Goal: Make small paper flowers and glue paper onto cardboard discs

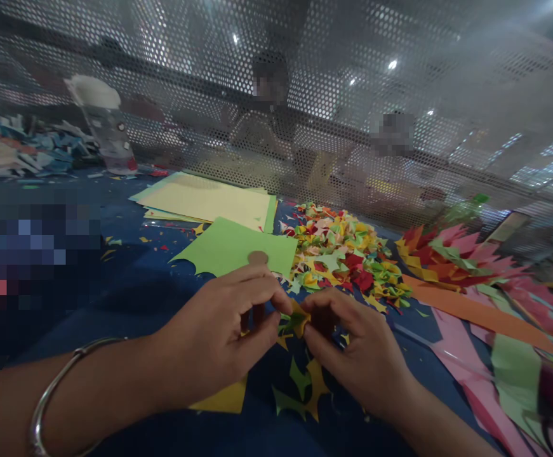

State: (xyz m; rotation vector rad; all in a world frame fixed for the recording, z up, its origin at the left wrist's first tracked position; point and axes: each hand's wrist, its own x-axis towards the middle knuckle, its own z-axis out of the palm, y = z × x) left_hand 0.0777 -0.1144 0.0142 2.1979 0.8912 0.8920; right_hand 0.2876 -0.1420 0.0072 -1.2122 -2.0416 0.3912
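Observation:
Between my two hands is a small folded paper piece (299, 318), yellow outside with some green. My right hand (364, 352) pinches its right side between thumb and fingertips. The thumb and forefinger of my left hand (228, 330) close on its left side, by the green part; a metal bracelet circles that wrist. Below them lie curved green and yellow paper scraps (299, 381) and a yellow sheet (223, 397), partly under my left hand. A green sheet (238, 244) with scalloped cut edges lies just beyond my left hand, with a round brown disc (258, 257) on it.
A heap of small folded papers (338, 241) lies behind my right hand. Paper sheets (214, 197) are stacked farther back. Paper strips (476, 311) and pointed paper pieces crowd the right. A plastic cup (109, 136) stands at left near shredded scraps. People sit beyond a perforated screen (185, 82).

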